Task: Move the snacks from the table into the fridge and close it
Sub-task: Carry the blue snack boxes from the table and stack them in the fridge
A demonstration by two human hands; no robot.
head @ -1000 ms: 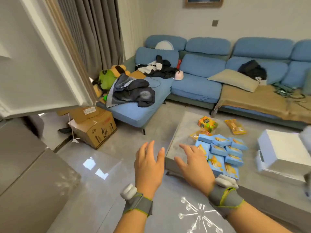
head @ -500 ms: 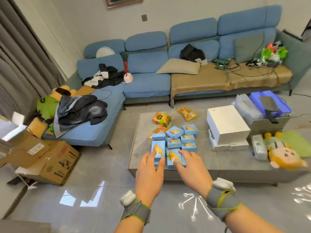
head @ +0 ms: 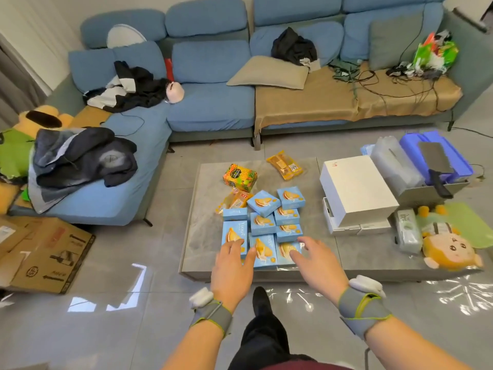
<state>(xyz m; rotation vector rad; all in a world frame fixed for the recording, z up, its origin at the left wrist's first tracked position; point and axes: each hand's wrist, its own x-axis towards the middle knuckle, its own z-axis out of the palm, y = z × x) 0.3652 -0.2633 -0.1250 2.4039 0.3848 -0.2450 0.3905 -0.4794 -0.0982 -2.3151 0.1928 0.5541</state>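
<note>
1. Fingers (head: 234, 243) of the left hand (head: 232, 265): straight, slightly spread, holding nothing. Tips sit over the blue snack boxes (head: 262, 228) at the cluster's 7 o'clock edge; contact cannot be confirmed.
2. Fingers (head: 310, 240) of the right hand (head: 317, 263): spread, relaxed, holding nothing, at the cluster's 5 o'clock edge.
3. Blue snack boxes: clustered on the bench (head: 202, 236), near its front edge.
4. From the cluster: green-orange box (head: 240, 177) at 11 o'clock, yellow packet (head: 285, 165) at 1 o'clock, white box (head: 357, 193) at 3 o'clock.
</note>
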